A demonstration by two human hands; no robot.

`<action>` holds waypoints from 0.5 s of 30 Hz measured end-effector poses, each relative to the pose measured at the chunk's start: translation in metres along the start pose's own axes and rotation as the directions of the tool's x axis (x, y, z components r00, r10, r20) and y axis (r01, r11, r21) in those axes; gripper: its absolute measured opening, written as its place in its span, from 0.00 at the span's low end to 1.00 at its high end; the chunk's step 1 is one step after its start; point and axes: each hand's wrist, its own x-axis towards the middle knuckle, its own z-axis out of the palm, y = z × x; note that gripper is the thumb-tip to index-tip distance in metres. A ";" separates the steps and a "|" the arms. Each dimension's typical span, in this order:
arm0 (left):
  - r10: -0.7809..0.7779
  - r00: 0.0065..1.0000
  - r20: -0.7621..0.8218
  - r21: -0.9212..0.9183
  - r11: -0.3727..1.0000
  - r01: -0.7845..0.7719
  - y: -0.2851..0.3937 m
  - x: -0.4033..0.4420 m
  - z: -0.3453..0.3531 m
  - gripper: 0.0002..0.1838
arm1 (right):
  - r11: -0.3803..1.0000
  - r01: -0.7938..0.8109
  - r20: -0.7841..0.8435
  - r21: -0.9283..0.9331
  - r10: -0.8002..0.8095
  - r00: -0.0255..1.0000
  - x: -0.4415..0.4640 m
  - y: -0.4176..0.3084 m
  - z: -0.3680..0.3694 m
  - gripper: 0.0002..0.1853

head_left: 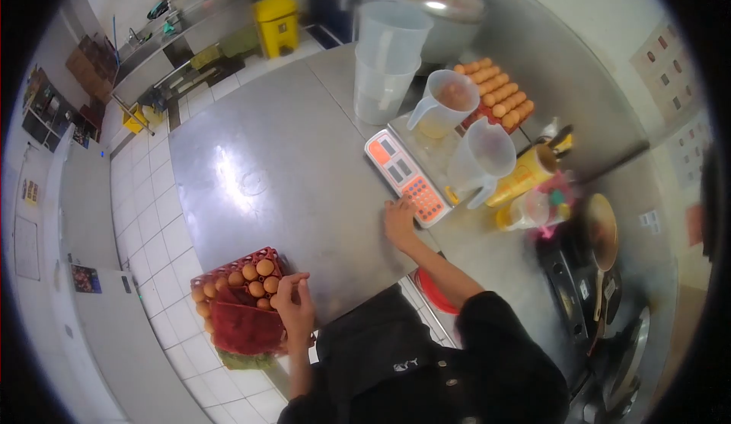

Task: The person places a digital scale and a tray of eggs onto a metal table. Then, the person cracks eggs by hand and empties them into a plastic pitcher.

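My right hand [400, 221] is at the lower corner of a digital scale [396, 167], its fingertips at the edge of the orange keypad. No object shows in that hand. A handled plastic jug [442, 104] stands on the scale's platform with some contents low inside. Close beside it is a second clear jug [485, 154]. My left hand [295, 300] hovers at the right edge of a red egg tray [228, 264], fingers apart and holding nothing visible. Brown eggs [256, 289] sit in that tray, and a dark red cloth [242, 325] covers part of it.
Behind the scale stand stacked clear buckets [387, 62], a large lidded pot [449, 13] and another tray of eggs [499, 93]. A yellow canister [525, 174] is to the right, near a stove [563, 291] and a pan [601, 230]. The steel table [259, 142] stretches leftward.
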 end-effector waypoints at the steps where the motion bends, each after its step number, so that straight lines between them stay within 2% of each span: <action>1: 0.001 1.000 0.014 0.027 1.000 -0.002 0.004 0.003 -0.001 0.06 | 1.000 0.006 0.000 0.002 -0.006 1.000 -0.002 0.001 -0.009 0.30; 3: -0.037 0.999 0.004 0.006 0.999 0.037 0.018 0.006 -0.009 0.06 | 0.940 -0.047 0.165 0.338 -0.010 0.986 -0.006 0.008 -0.048 0.30; 4: -0.073 0.997 0.003 -0.014 0.997 0.073 0.023 0.007 -0.014 0.06 | 0.940 -0.021 0.163 0.342 -0.037 0.986 -0.011 0.006 -0.052 0.30; 5: -0.089 0.996 -0.023 -0.001 0.996 0.089 0.021 0.008 -0.023 0.06 | 0.893 0.012 0.128 0.449 -0.078 0.989 -0.020 0.002 -0.053 0.29; 6: -0.061 0.997 -0.047 0.044 0.997 0.063 0.016 0.008 -0.035 0.06 | 0.830 0.051 0.092 0.555 -0.122 0.988 -0.031 -0.004 -0.054 0.29; 7: -0.038 0.996 -0.076 0.101 0.994 0.046 0.012 0.007 -0.049 0.06 | 0.815 0.090 0.094 0.572 -0.174 0.980 -0.041 -0.010 -0.054 0.29; 8: -0.063 0.990 -0.128 0.136 0.987 0.080 0.006 0.005 -0.065 0.06 | 0.670 0.121 0.143 0.732 -0.325 0.935 -0.052 -0.017 -0.054 0.26; 9: -0.018 0.976 -0.218 0.167 0.984 0.056 -0.001 0.004 -0.084 0.07 | 0.492 0.118 0.163 0.863 -0.492 0.855 -0.063 -0.028 -0.054 0.24; 10: 0.033 0.951 -0.308 0.212 0.977 0.035 -0.011 0.001 -0.107 0.08 | 0.410 0.121 0.165 0.904 -0.596 0.786 -0.074 -0.039 -0.056 0.24; 12: -0.020 0.853 -0.522 0.175 0.976 0.130 -0.049 -0.008 -0.155 0.09 | 0.277 0.141 0.125 0.950 -0.756 0.642 -0.096 -0.069 -0.064 0.24; 14: -0.101 0.767 -0.633 0.247 0.913 0.325 -0.041 -0.014 -0.202 0.11 | 0.219 0.123 0.100 0.968 -0.785 0.612 -0.115 -0.094 -0.072 0.25; 15: -0.098 0.761 -0.641 0.266 0.902 0.340 -0.054 -0.015 -0.225 0.11 | 0.200 0.134 0.085 0.971 -0.806 0.586 -0.124 -0.108 -0.077 0.25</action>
